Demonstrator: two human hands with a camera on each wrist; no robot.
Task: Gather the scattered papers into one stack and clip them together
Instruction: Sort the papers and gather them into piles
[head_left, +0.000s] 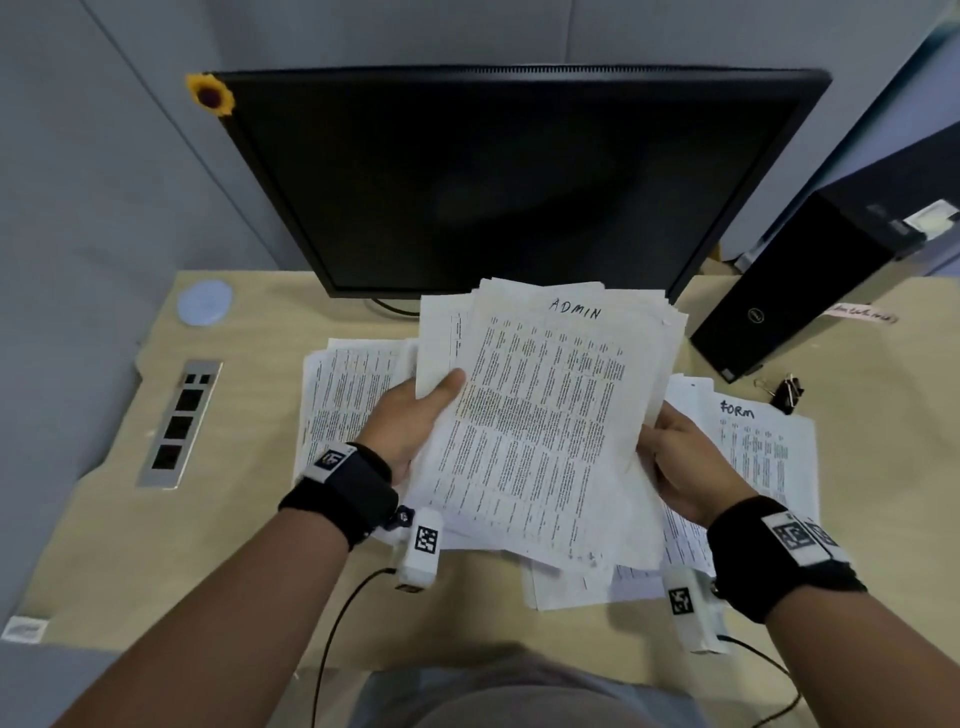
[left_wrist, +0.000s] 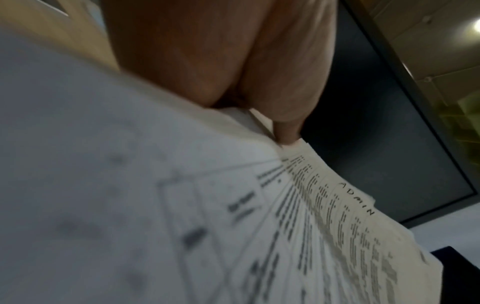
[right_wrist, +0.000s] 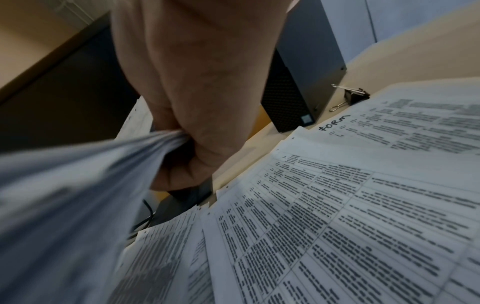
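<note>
Both hands (head_left: 410, 421) (head_left: 685, 467) round the ADMIN sheaf (head_left: 545, 415) above desk (head_left: 249, 519).

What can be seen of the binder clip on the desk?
The binder clip is black with silver wire handles, looking like metal; the head view may show more than one bunched together, too small to tell. It lies on the beige desk near the front of the black computer tower, beyond the far corner of the FORM sheet. Neither hand touches it, and it grips no paper.
</note>
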